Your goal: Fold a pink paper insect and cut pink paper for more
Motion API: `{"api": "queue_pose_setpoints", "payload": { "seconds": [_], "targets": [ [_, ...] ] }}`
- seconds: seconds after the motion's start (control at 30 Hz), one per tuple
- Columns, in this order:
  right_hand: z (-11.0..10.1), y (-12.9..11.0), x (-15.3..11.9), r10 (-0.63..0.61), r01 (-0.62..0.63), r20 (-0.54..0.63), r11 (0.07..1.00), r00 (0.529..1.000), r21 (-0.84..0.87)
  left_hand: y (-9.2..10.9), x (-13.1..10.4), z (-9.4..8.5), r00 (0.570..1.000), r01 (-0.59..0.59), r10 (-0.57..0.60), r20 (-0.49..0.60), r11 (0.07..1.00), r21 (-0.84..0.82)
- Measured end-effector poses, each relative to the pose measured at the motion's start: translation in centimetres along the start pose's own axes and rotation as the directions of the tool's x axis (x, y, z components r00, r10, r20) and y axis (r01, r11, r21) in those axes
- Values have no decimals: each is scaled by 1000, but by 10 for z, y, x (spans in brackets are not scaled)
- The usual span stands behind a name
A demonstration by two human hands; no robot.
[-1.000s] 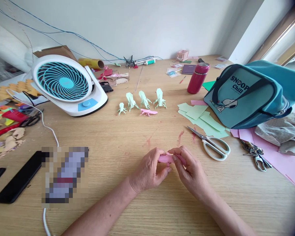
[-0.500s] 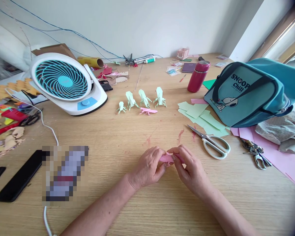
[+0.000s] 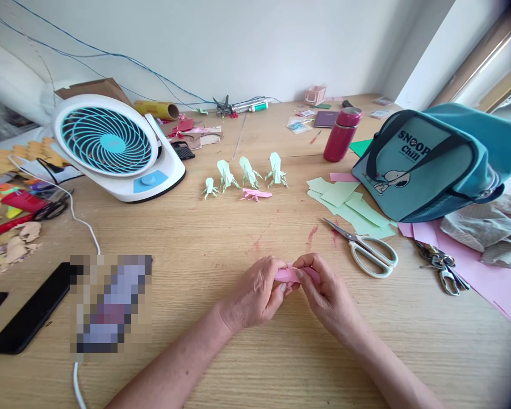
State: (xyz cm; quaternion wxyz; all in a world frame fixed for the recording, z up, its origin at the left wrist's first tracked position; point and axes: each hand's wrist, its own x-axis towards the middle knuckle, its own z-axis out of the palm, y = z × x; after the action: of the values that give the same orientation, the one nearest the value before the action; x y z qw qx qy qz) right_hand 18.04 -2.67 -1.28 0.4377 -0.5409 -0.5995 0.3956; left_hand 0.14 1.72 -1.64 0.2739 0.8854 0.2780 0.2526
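Between my two hands is a folded pink paper figure (image 3: 288, 275), partly hidden by the fingers. My left hand (image 3: 255, 292) is closed on its left end, thumb underneath. My right hand (image 3: 326, 292) pinches the right part between thumb and fingers. Beyond the hands, a finished-looking pink paper insect (image 3: 256, 194) lies on the wooden table (image 3: 187, 238). Behind it stand several pale green origami insects (image 3: 249, 170), the leftmost one smaller. White-handled scissors (image 3: 372, 255) lie to the right of my right hand, blades pointing away to the left.
Green paper pieces (image 3: 347, 204) lie beyond the scissors. On the right are a teal bag (image 3: 421, 165), keys (image 3: 445, 270) and pink sheets (image 3: 485, 284). A red flask (image 3: 343, 135) stands behind. A white fan (image 3: 123, 147), a black case (image 3: 29, 307) and a blurred-out object (image 3: 113, 304) are leftward.
Both hands keep hold of the pink paper figure, and the fingers have shifted slightly on it. A little more of its middle shows. The whole view has moved slightly.
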Motion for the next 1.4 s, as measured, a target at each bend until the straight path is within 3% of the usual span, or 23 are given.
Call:
{"api": "queue_pose_setpoints", "payload": {
  "seconds": [0.2,0.53,0.97,1.4],
  "targets": [
    [-2,-4,1,-53,55,52,997,997,-46,1,-2,-3,993,119,-119,14,983,-141],
    [-5,-2,3,-255,257,28,953,966,-161,5,1,-12,965,264,-249,88,913,-311],
    [-3,8,2,-382,379,37,893,924,-242,8,3,-15,958,281,-279,60,881,-380],
    [-3,6,1,-396,401,64,895,916,-197,4,-1,-8,970,231,-244,20,888,-397]
  ]
}}
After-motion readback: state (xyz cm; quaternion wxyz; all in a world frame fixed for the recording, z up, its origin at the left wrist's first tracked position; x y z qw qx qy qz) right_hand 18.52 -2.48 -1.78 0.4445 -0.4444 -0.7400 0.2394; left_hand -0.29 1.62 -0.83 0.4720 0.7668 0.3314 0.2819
